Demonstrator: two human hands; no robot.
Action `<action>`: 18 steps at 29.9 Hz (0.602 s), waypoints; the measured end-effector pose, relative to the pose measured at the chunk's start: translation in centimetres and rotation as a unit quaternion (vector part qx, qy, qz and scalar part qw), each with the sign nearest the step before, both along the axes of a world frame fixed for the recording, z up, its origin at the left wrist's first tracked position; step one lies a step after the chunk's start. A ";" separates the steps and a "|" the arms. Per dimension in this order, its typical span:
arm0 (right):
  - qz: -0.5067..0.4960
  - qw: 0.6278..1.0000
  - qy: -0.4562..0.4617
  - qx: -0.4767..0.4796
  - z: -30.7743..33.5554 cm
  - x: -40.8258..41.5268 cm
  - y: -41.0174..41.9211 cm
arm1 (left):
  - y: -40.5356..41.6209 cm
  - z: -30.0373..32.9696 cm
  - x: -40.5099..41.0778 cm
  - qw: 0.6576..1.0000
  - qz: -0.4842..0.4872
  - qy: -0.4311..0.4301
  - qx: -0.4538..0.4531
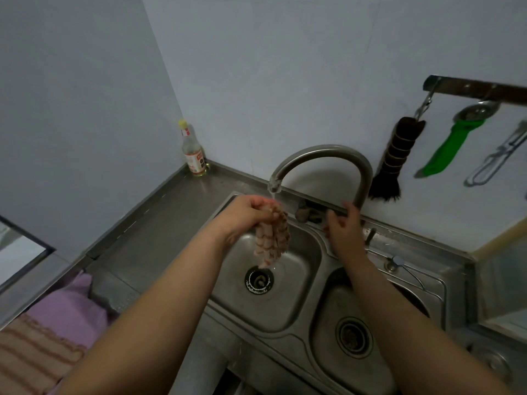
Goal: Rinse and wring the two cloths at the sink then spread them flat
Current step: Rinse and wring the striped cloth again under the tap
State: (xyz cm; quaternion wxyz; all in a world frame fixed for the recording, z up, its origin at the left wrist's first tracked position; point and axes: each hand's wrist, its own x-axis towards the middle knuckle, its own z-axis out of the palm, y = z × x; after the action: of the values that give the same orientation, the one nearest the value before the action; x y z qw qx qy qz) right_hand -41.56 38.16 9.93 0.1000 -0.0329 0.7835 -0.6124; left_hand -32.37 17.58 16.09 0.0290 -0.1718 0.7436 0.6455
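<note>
One cloth in play so far: left hand (pixel 251 210) fingers curl tight round the bunched pink-and-brown striped cloth (pixel 272 238), dangling under the curved steel tap (pixel 322 163) over the left steel sink basin (pixel 302 252). Right hand (pixel 343 228) sits loosely open by the tap's base, maybe working it. Wringing, the second cloth and spreading all look left, I'd say.

— What sort of place is shown?
— A home kitchen is indicated: a stainless double sink (pixel 288 317) is set into a steel counter (pixel 159 223) under a curved tap (pixel 322 155).
— What else is seen?
— A bottle (pixel 193 153) is stood in the corner; a brush (pixel 392 158) and a green-handled strainer (pixel 453 138) are hung from a wall rail (pixel 479 89).
</note>
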 end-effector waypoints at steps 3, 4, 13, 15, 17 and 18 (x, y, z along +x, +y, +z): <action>0.250 0.959 0.123 0.049 4.3 2.5 -3.2 | 0.3 1.2 0.1 0.999 -0.009 0.035 0.008; 0.300 0.942 0.138 0.057 5.5 3.1 -4.0 | 0.4 1.7 0.2 0.999 -0.001 0.050 0.014; 0.246 0.957 -0.008 -0.152 11.7 3.0 -7.0 | -0.2 -0.6 1.9 0.964 -0.064 0.101 0.238; 0.234 0.951 -0.044 -0.198 12.6 2.5 -7.6 | -0.5 -1.9 2.2 0.956 -0.080 0.057 0.278; 0.217 0.953 -0.065 -0.201 12.7 1.8 -8.2 | -0.4 -2.5 2.5 0.954 -0.058 0.033 0.291; 0.209 0.955 -0.073 -0.199 12.5 1.4 -8.5 | -0.3 -2.6 2.7 0.950 -0.047 0.022 0.307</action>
State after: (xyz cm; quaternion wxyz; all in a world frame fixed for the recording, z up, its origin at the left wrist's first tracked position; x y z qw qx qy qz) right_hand -40.16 29.61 22.42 0.2740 -0.1710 0.6122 -0.7217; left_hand -29.65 17.29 13.45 0.0942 -0.1047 0.5172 0.8442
